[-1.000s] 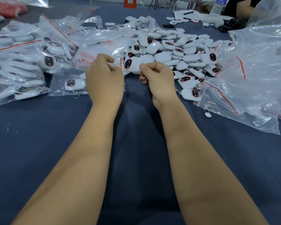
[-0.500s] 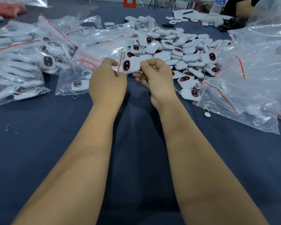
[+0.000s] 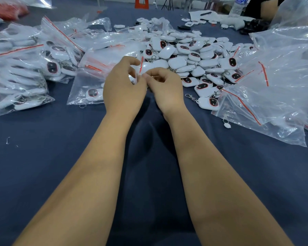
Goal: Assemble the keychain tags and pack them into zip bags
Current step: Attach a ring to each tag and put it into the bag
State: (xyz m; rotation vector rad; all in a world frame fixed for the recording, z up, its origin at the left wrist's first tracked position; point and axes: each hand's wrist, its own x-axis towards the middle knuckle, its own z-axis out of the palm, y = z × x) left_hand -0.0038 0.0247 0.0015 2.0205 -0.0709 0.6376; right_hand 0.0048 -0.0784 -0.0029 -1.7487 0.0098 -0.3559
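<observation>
The blue-covered table (image 3: 52, 157) is crowded on three sides, and that crowding is the biggest hazard I can see: a great spread of empty zip bags (image 3: 281, 82) on the right, stacks of filled bags (image 3: 21, 71) on the left, and a loose heap of white keychain tags (image 3: 190, 55) straight ahead, all pressing in on the small bare patch where the work is done. One careless sweep of a forearm could drag the slippery plastic over the edge or mix packed with unpacked. In the middle of it, the person's left hand (image 3: 124, 89) and right hand (image 3: 164, 87) meet just in front of the heap, both with fingers curled, pinching the mouth of a small zip bag (image 3: 140, 71) with a red seal line; a white tag seems to sit inside it, though the hands hide most of it. I judge they are closing the seal or settling the tag, and cannot tell which. If the pinch runs crooked the strip may only half close and the tag could slip out later. A metal clasp caught in the seal would do the same. A partly filled bag (image 3: 89, 86) lies just beside the left hand, easily nudged. Smaller still, a loose clasp (image 3: 190, 97) and a tiny white piece (image 3: 227, 125) lie apart on the cloth, the sort of thing that gets lost or left off.
</observation>
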